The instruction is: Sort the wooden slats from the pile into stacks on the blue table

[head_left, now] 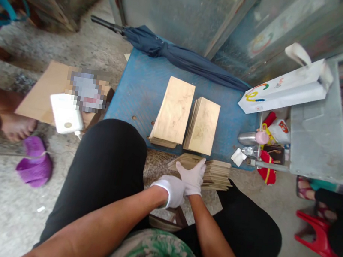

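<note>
Fingers spread, right hand (194, 178) presses flat on the wood-sheet stack (219, 175), gripping nothing; left hand (172, 191) beside it curls, grip unclear. Keep edges flush.

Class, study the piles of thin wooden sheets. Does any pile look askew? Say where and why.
Yes. The low pile under the right hand is fanned, its sheets splayed at differing angles. The two stacks on the blue table look far neater by contrast.

Lying open: blue platform's (132, 96) left strip. Blocking centre: two sheet stacks (173, 111) (202, 125); far edge: umbrella (183, 56); right: paper bag (286, 92); near edge: sheet pile (218, 176).
</note>
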`<state>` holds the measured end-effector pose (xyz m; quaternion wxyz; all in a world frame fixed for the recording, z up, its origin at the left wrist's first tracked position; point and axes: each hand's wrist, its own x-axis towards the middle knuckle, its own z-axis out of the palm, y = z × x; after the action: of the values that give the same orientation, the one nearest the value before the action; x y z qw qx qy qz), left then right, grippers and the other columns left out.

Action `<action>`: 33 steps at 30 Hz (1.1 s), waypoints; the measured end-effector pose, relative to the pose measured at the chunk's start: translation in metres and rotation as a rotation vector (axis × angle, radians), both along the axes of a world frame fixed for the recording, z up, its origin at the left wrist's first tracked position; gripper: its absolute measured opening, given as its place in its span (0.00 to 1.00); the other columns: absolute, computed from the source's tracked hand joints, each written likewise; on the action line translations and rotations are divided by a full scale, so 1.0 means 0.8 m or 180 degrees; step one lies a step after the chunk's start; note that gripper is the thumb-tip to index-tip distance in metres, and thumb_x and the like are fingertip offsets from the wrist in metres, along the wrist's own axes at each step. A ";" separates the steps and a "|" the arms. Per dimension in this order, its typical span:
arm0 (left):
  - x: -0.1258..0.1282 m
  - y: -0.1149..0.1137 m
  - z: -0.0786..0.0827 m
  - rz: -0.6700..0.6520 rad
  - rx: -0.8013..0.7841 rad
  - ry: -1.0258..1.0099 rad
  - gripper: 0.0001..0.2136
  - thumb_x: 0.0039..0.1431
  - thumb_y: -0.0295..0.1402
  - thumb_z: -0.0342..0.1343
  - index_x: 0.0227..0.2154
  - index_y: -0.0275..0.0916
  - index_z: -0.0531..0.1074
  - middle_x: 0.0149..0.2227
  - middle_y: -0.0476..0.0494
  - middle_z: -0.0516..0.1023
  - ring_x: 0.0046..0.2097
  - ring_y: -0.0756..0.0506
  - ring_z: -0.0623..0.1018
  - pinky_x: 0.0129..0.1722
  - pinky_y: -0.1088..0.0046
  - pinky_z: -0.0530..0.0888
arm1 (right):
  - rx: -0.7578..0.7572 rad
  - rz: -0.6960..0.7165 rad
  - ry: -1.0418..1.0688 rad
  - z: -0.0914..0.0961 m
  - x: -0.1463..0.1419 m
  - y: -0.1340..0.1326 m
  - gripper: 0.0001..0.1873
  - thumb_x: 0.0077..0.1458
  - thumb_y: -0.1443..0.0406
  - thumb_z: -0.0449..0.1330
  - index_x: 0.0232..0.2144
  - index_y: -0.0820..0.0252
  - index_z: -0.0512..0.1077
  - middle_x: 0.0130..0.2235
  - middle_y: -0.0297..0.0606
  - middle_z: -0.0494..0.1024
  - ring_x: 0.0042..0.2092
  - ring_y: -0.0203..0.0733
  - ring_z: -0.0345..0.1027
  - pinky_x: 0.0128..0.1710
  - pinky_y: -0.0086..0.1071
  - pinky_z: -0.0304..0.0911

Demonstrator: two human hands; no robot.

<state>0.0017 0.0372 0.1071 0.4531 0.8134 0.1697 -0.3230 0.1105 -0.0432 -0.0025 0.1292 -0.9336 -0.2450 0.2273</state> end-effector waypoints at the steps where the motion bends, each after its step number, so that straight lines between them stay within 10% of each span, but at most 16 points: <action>1: 0.000 -0.001 -0.004 -0.0008 0.0033 0.0010 0.17 0.62 0.36 0.55 0.48 0.32 0.82 0.50 0.24 0.83 0.53 0.29 0.82 0.53 0.53 0.78 | -0.0009 0.0013 -0.0052 -0.003 -0.001 0.005 0.71 0.43 0.41 0.70 0.73 0.76 0.43 0.70 0.74 0.52 0.70 0.71 0.52 0.66 0.57 0.55; 21: 0.001 0.007 0.000 -0.0130 0.0139 0.0206 0.17 0.66 0.32 0.53 0.50 0.30 0.81 0.50 0.25 0.83 0.56 0.31 0.81 0.55 0.56 0.77 | 0.0031 -0.0296 -0.0432 -0.021 -0.002 0.016 0.65 0.42 0.48 0.72 0.72 0.75 0.49 0.66 0.69 0.56 0.65 0.70 0.59 0.64 0.52 0.59; 33: -0.003 0.016 -0.028 0.1015 0.0558 0.0118 0.19 0.66 0.26 0.48 0.57 0.30 0.73 0.54 0.26 0.80 0.55 0.31 0.81 0.52 0.54 0.78 | 0.0455 -0.0318 -0.0421 0.093 -0.007 0.002 0.59 0.41 0.47 0.71 0.68 0.73 0.59 0.64 0.65 0.64 0.67 0.66 0.58 0.65 0.51 0.59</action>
<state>-0.0003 0.0500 0.0851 0.4228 0.8064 0.3323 -0.2459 0.1049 -0.0413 0.0717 0.1902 -0.9460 -0.2217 0.1404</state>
